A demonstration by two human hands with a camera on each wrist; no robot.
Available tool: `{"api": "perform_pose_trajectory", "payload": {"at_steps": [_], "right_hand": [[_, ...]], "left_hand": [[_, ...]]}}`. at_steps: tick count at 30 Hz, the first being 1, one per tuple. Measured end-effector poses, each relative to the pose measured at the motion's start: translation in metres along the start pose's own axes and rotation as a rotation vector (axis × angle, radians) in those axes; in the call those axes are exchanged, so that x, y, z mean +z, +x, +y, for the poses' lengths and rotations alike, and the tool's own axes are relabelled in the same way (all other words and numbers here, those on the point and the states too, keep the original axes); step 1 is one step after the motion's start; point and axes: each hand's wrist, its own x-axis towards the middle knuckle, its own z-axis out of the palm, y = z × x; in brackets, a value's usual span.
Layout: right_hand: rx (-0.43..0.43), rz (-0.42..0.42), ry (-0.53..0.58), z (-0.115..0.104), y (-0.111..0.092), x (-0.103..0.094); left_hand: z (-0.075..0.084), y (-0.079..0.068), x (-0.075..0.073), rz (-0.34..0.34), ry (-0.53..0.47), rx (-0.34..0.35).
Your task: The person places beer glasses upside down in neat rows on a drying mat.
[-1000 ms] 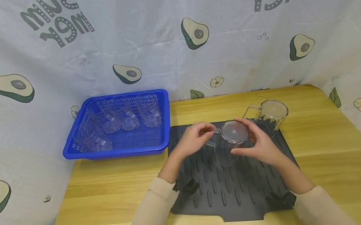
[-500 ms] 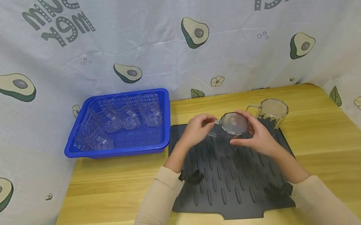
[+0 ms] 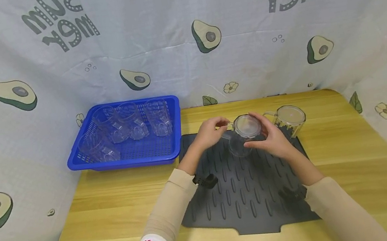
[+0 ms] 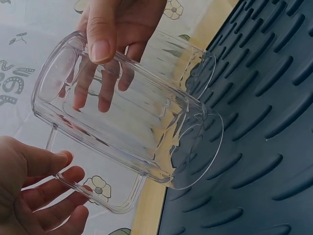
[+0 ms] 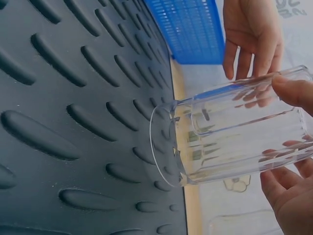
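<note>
A clear glass mug [image 3: 247, 126] is upside down over the dark drying mat [image 3: 228, 212], base up and rim close over the ridges. My right hand [image 3: 272, 137] grips its body near the base, thumb on one side and fingers on the other. On the left, my left hand [image 3: 211, 133] pinches the mug's handle [image 4: 107, 203] between thumb and fingers. Beside my right hand, another clear mug [image 3: 290, 116] stands upside down at the mat's back right corner, its handle toward the left.
A blue plastic basket [image 3: 135, 163] at the back left holds several clear mugs [image 3: 158, 117], rims up. The wooden table [image 3: 352, 153] extends around the mat. Behind it hangs a white curtain [image 3: 160, 15] printed with avocados.
Both hands have carried the held mug toward the back of the mat, closer to the level of the standing mug. The grip on body and handle is kept.
</note>
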Motion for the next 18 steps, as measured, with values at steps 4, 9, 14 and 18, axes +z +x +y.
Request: {"api": "perform_pose_trajectory", "payload": {"at_steps": [4,9,14,18], "right_hand": [[0.006,-0.003,0.012,0.001,0.004,0.0],[-0.001,-0.004,0.022,0.004,0.008,0.001],[0.003,0.001,0.015,0.008,0.012,0.001],[0.006,0.005,0.017,0.009,0.014,0.001]], "left_hand": [[-0.002,0.005,0.001,0.011,0.004,-0.012],[-0.004,0.009,0.002,0.018,0.002,-0.025],[-0.005,0.011,0.002,0.028,-0.01,-0.033],[-0.006,0.012,0.002,0.03,-0.009,-0.034]]}}
